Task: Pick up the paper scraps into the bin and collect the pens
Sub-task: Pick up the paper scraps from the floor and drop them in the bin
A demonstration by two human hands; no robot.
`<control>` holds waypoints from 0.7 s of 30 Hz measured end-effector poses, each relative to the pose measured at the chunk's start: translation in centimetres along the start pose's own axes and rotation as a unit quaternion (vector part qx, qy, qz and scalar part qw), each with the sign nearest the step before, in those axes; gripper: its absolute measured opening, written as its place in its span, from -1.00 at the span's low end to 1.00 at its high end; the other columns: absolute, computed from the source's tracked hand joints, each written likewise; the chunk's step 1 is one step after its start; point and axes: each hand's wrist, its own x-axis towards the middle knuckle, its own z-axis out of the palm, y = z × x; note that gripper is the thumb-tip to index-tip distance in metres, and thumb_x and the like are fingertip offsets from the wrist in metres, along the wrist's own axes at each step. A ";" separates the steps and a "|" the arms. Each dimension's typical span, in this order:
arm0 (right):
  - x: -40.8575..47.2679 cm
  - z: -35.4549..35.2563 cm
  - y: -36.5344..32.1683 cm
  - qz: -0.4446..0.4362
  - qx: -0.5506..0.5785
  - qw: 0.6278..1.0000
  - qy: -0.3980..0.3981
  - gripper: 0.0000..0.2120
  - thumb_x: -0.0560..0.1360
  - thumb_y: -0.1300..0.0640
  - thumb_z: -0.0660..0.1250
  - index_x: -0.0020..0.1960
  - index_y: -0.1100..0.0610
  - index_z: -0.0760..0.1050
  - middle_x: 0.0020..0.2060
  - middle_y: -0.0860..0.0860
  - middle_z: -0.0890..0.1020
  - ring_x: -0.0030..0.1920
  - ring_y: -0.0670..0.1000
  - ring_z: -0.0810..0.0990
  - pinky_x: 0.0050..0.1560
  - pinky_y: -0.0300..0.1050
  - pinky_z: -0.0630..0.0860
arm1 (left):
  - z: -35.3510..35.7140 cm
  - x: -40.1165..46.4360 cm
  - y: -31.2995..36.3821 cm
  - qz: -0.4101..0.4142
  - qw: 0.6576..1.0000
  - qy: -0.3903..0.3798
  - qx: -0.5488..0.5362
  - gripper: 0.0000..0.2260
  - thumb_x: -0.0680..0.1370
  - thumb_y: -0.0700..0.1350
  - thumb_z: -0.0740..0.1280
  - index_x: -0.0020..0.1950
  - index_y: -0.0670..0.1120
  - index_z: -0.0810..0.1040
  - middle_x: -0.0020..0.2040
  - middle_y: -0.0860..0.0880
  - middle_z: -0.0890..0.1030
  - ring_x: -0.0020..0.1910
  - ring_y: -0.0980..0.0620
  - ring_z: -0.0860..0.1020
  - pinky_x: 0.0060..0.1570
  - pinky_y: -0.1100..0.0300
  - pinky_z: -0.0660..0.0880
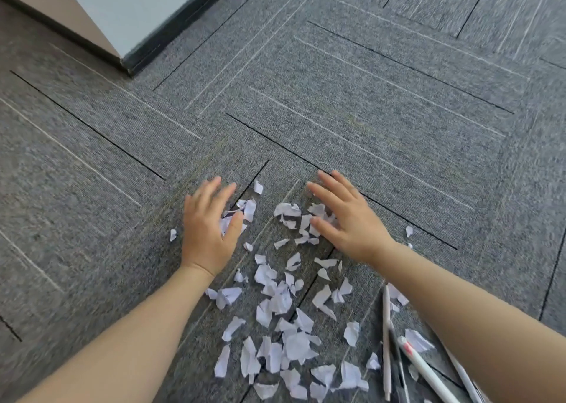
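Several white paper scraps [280,301] lie scattered on the grey carpet, from between my hands down to the bottom edge. My left hand [206,228] rests flat on the carpet with fingers spread, its fingers over a few scraps at the pile's far left. My right hand [346,219] lies flat and spread over scraps at the pile's far right. Neither hand holds anything. Several white pens [421,369] lie at the bottom right, partly hidden under my right forearm. No bin is in view.
Grey carpet tiles [367,111] stretch ahead and to both sides. A wall corner with dark skirting [128,63] stands at the top left.
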 end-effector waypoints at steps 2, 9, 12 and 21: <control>0.2 0.7 -0.3 -0.032 -0.034 0.998 -0.042 -0.36 0.56 -0.29 0.03 0.56 -0.12 -0.02 0.57 -0.10 -0.05 0.55 -0.03 -0.23 0.53 0.11 -0.17 | 0.2 0.6 -0.7 -0.033 0.998 -0.042 0.039 -0.45 0.55 0.20 0.04 0.51 0.04 0.17 0.56 -0.09 0.09 0.53 -0.10 0.01 0.47 -0.16 -0.05; -0.1 2.5 -2.8 -0.154 -0.018 0.985 -0.082 -0.46 0.59 -0.11 0.09 0.52 0.05 0.21 0.53 -0.01 0.23 0.55 -0.04 0.04 0.53 0.06 -0.02 | 1.5 1.5 2.3 0.081 0.980 -0.171 -0.068 -0.58 0.60 -0.05 0.05 0.46 -0.06 0.30 0.51 0.01 0.22 0.51 0.14 0.02 0.50 0.04 -0.05; -2.5 2.6 -2.4 -0.172 0.056 0.983 -0.045 -0.57 0.56 0.00 0.18 0.40 0.08 0.41 0.40 0.01 0.45 0.45 -0.03 0.32 0.43 0.09 0.28 | 0.8 -2.6 2.8 0.089 0.974 -0.163 -0.129 -0.66 0.59 -0.08 0.10 0.28 -0.12 0.51 0.37 0.01 0.45 0.43 0.18 0.26 0.46 0.08 0.16; -4.8 3.5 -2.6 -0.202 -0.114 0.964 -0.129 -0.04 0.39 -0.53 0.02 0.58 0.00 -0.11 0.58 0.02 -0.05 0.56 0.07 -0.23 0.52 0.09 -0.24 | -1.1 -8.1 1.6 0.104 0.965 -0.237 0.034 -0.19 0.46 0.43 0.06 0.54 -0.04 0.05 0.57 0.03 0.00 0.53 0.07 -0.13 0.49 -0.07 -0.04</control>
